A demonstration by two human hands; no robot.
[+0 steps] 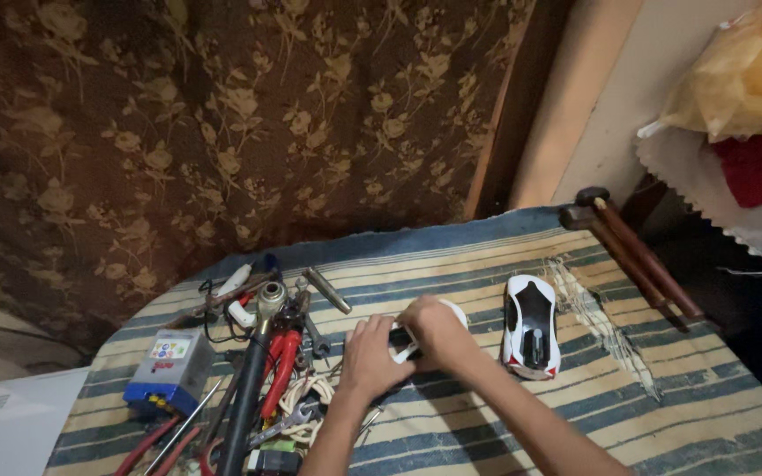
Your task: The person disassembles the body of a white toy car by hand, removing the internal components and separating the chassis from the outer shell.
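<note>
My left hand (370,355) and my right hand (437,331) are closed together around a small white and black toy car part (403,340) on the striped cloth. The hands hide most of that part. A white toy car with a black roof (530,326) lies on the cloth just right of my right hand, apart from it.
A pile of tools (262,370) lies to the left: red-handled pliers, wrenches, a metal rod, cords. A blue box-shaped device (169,370) sits at the far left. A wooden-handled hammer (632,251) lies at the back right. The striped cloth (681,397) covers the table; a floral curtain hangs behind.
</note>
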